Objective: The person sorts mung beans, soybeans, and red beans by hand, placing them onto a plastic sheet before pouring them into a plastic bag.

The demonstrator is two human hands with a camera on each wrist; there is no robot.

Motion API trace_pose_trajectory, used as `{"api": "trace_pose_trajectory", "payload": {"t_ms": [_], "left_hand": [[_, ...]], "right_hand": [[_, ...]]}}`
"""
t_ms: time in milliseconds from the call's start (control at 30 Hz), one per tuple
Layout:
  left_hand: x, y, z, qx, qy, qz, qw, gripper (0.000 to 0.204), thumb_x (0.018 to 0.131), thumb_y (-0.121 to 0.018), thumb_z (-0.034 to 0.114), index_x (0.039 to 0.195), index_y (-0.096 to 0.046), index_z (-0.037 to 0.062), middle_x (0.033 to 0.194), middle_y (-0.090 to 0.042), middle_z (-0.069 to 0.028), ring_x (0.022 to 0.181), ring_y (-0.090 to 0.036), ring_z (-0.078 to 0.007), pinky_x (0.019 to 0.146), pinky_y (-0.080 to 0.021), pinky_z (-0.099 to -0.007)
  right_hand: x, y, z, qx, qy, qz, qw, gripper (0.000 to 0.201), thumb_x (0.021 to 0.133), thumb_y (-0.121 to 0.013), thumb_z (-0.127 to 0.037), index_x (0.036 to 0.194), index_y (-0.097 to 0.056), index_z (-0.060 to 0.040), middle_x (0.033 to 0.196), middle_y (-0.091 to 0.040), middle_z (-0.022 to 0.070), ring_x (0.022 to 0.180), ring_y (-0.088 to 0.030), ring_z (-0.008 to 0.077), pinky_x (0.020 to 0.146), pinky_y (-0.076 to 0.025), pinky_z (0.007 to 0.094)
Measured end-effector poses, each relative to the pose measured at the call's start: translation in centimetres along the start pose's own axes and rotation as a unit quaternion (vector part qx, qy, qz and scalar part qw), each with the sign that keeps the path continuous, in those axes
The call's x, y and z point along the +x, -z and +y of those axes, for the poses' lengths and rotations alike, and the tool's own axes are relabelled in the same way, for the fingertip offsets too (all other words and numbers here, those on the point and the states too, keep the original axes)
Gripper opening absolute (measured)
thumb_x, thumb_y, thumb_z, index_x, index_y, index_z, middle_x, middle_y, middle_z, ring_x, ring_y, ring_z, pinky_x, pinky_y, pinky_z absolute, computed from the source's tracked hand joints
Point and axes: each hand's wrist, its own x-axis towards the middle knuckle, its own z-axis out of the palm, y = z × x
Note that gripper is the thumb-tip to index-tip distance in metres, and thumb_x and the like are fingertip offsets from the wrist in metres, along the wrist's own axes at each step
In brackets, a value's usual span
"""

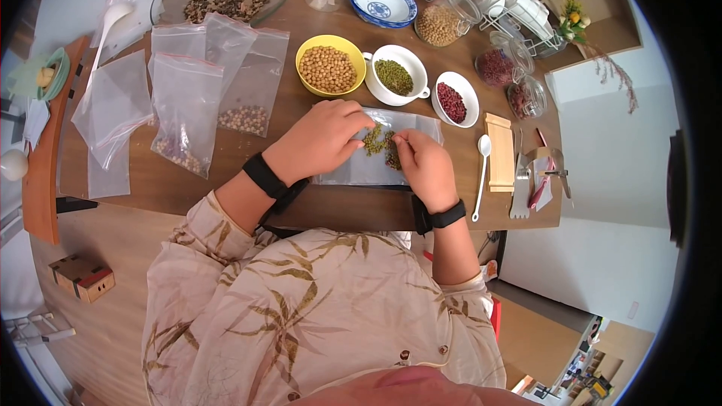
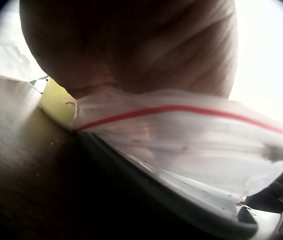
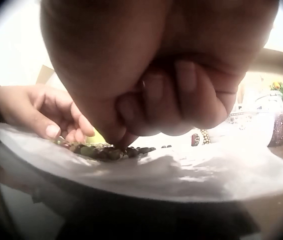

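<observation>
A clear zip bag (image 1: 342,171) lies flat on the table before the person, with a small pile of green mung beans (image 1: 372,141) and a few darker beans on top. The left hand (image 1: 320,139) hovers over the bag's left part, fingers loosely bent beside the pile. From the other side, the right hand (image 1: 429,171) reaches in with thumb and forefinger together among the beans; its other fingers (image 3: 156,95) are curled into the palm. What sits between those fingertips is hidden. The bag's red seal strip (image 2: 174,108) runs under the left hand in the left wrist view.
Behind the bag stand a yellow bowl (image 1: 361,68) of chickpeas, a white two-handled bowl (image 1: 415,60) of mung beans and a white bowl (image 1: 468,94) of red beans. Zip bags (image 1: 188,90) lie left. A white spoon (image 1: 480,173) and wooden board (image 1: 499,154) lie right.
</observation>
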Motion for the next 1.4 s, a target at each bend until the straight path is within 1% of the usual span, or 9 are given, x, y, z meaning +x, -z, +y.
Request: {"api": "trace_pose_trajectory", "payload": {"t_ms": [400,600,700,733,800,967,1067,1133,1400], "left_hand": [[0.0,0.1,0.1,0.003,0.0,-0.001,1.0,0.037,0.092,-0.079,0.006,0.128,-0.071,0.0066,0.122,-0.069,-0.0121,0.116,-0.066,-0.037,0.101,-0.052,-0.0486],[-0.1,0.2,0.0,-0.001,-0.002,0.003,1.0,0.037,0.092,-0.08,0.007,0.127,-0.071,0.0066,0.122,-0.069,-0.0121,0.116,-0.066,-0.0372,0.101,-0.052,-0.0487],[-0.1,0.1,0.0,-0.001,-0.004,0.003,1.0,0.037,0.091,-0.08,0.007,0.127,-0.072,0.0068,0.121,-0.069,-0.0122,0.116,-0.066,-0.0373,0.101,-0.052,-0.0487],[0.0,0.0,0.0,0.003,-0.002,-0.001,1.0,0.037,0.091,-0.08,0.006,0.127,-0.072,0.0068,0.121,-0.069,-0.0122,0.115,-0.067,-0.0374,0.1,-0.052,-0.0488],[0.0,0.0,0.0,0.0,-0.003,-0.004,1.0,0.037,0.091,-0.08,0.006,0.127,-0.072,0.0068,0.12,-0.069,-0.0121,0.115,-0.067,-0.0374,0.1,-0.052,-0.0489],[0.0,-0.1,-0.2,0.0,-0.002,-0.001,1.0,0.037,0.091,-0.08,0.006,0.127,-0.071,0.0067,0.119,-0.069,-0.012,0.114,-0.067,-0.0375,0.099,-0.052,-0.0492],[0.0,-0.1,-0.3,-0.002,-0.001,0.001,1.0,0.037,0.091,-0.08,0.006,0.127,-0.072,0.0067,0.119,-0.069,-0.0122,0.114,-0.067,-0.0377,0.099,-0.052,-0.0492],[0.0,0.0,-0.1,-0.003,-0.003,0.001,1.0,0.037,0.091,-0.08,0.006,0.127,-0.072,0.0067,0.119,-0.069,-0.0124,0.115,-0.067,-0.0379,0.099,-0.052,-0.0491],[0.0,0.1,0.0,-0.006,-0.004,0.009,1.0,0.037,0.09,-0.081,0.006,0.127,-0.072,0.0069,0.12,-0.069,-0.0125,0.116,-0.067,-0.038,0.1,-0.052,-0.0493]], "right_hand": [[0.8,0.9,-2.0,0.012,-0.086,-0.067,0.994,0.013,0.097,-0.08,-0.019,0.102,-0.08,-0.0075,0.088,-0.075,0.0146,0.077,-0.072,0.0358,0.069,-0.056,0.0469],[0.9,0.7,0.9,0.173,-0.137,-0.077,0.972,0.013,0.101,-0.074,-0.017,0.1,-0.075,-0.0034,0.076,-0.066,0.0034,0.063,-0.061,0.0167,0.059,-0.048,0.0362],[0.6,3.1,2.9,0.651,-0.253,-0.173,0.694,0.016,0.107,-0.065,-0.015,0.119,-0.064,-0.0039,0.083,-0.049,-0.0047,0.066,-0.042,0.0085,0.057,-0.034,0.0279],[0.2,3.1,3.1,0.651,-0.255,-0.17,0.695,0.016,0.107,-0.065,-0.015,0.119,-0.064,-0.0039,0.083,-0.049,-0.0047,0.066,-0.042,0.0085,0.057,-0.034,0.0279],[-0.4,3.1,3.0,0.793,-0.233,-0.199,0.526,0.015,0.11,-0.06,-0.019,0.117,-0.062,-0.0055,0.088,-0.05,-0.0026,0.072,-0.047,0.0097,0.061,-0.037,0.0273],[-0.4,2.9,0.8,0.751,-0.292,-0.119,0.58,0.017,0.111,-0.058,-0.021,0.117,-0.063,-0.0056,0.094,-0.055,-0.001,0.076,-0.05,0.0104,0.064,-0.04,0.0263],[-0.3,1.8,2.1,0.666,-0.248,-0.143,0.689,0.015,0.112,-0.065,-0.017,0.117,-0.068,-0.0036,0.09,-0.056,-0.0026,0.075,-0.049,0.0071,0.063,-0.038,0.0234],[-0.4,0.4,1.9,0.261,-0.124,-0.082,0.954,0.013,0.105,-0.073,-0.01,0.114,-0.076,-0.0013,0.078,-0.057,-0.0033,0.068,-0.05,0.0105,0.063,-0.043,0.0278],[0.7,0.0,-0.5,0.16,-0.112,-0.078,0.978,0.014,0.099,-0.078,-0.01,0.112,-0.08,-0.0045,0.074,-0.061,0.0072,0.065,-0.057,0.0171,0.062,-0.048,0.0363]]}}
